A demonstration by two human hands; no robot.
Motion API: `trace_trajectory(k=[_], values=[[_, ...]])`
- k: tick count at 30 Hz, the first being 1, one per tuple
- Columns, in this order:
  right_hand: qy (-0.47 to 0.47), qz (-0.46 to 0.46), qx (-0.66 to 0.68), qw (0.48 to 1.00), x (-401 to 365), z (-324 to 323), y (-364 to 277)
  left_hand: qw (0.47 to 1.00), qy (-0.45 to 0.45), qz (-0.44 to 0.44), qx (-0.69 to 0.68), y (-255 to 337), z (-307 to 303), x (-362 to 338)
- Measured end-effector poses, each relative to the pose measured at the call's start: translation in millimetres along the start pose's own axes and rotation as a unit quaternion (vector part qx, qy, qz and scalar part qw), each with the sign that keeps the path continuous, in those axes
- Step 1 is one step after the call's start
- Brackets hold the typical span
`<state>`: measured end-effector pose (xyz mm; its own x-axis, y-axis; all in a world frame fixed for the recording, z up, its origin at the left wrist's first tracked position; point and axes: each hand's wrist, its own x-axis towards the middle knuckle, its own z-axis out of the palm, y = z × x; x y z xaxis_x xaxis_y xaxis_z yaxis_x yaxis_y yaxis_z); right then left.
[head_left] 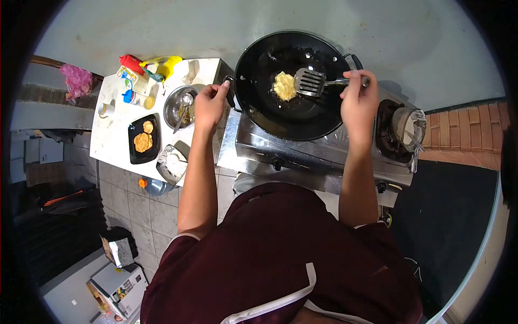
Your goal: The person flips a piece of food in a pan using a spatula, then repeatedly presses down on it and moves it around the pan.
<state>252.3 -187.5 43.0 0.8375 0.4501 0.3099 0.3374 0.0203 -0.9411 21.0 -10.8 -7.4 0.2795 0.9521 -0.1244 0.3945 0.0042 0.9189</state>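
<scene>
We held a slotted metal spatula point(310, 82) in our right hand point(360, 102), the fingers wrapped around its handle, with the end of the handle showing past them. Its flat blade lay inside a large, round black wok point(291, 121), touching the right edge of a pale yellow, lumpy piece of food point(284, 86). That piece sat near the middle of the wok's dark inner surface, with small bits around it.

Our left hand point(211, 105) was at the wok's left side, thumb and fingers closed on the dark loop handle point(230, 93). The wok stood over the left part of a silver metal gas stove point(256, 141). On the stove's right burner was a clear, round container point(402, 125) with a utensil leaning in it.

To our left, a white table point(110, 140) bore a square black plate point(137, 156) with browned, flat pieces of food point(143, 142) on it. Just beside the plate was a round steel bowl point(171, 108) with a metal spoon point(182, 116) resting in it, and nearer to us stood a container of white powder point(174, 163). A white mug point(106, 110) and a red squeeze bottle point(131, 63) stood farther off, near the table's other edges.
</scene>
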Motion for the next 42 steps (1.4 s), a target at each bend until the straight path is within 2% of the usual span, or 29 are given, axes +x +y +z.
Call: trace_trajectory(k=[1,4,5,9,11,14,16,18,24,28,30,34,36,42], values=[[0.026,-0.038,-0.025,0.999,4,-1,2,1.000,0.001,0.002,0.000,1,0,0],[0.035,-0.057,-0.047,0.997,10,-7,-3,1.000,-0.002,0.007,-0.008,1,0,-2],[0.044,-0.095,-0.072,0.992,13,-7,-4,1.000,0.000,0.006,-0.008,1,0,-1],[0.038,-0.103,-0.121,0.987,10,-5,-18,1.000,-0.009,0.004,-0.018,4,0,-2],[0.008,-0.049,-0.187,0.981,9,-3,-23,1.000,-0.008,0.004,-0.017,3,0,-2],[0.000,-0.088,-0.201,0.976,9,5,-15,1.000,-0.010,0.007,-0.016,-2,0,1],[-0.008,-0.065,-0.194,0.979,6,4,-21,1.000,-0.014,0.013,-0.018,-2,0,2],[0.035,-0.050,-0.134,0.989,6,5,-27,1.000,-0.024,0.009,-0.007,-1,-2,2],[0.019,-0.098,-0.191,0.977,8,5,-19,0.999,-0.020,0.018,-0.028,-4,0,2],[0.001,-0.098,-0.192,0.976,9,8,-12,0.999,-0.018,0.013,-0.032,-4,0,1],[0.015,-0.073,-0.141,0.987,6,9,-20,0.999,-0.021,0.032,-0.035,-7,0,3],[0.018,-0.065,-0.153,0.986,9,8,-21,0.999,-0.019,0.025,-0.034,-5,1,2],[0.006,-0.123,-0.188,0.974,14,7,-12,0.999,-0.013,0.020,-0.031,0,1,-1],[-0.057,-0.098,-0.111,0.987,21,12,-3,0.999,-0.022,0.003,-0.041,0,0,-1]])
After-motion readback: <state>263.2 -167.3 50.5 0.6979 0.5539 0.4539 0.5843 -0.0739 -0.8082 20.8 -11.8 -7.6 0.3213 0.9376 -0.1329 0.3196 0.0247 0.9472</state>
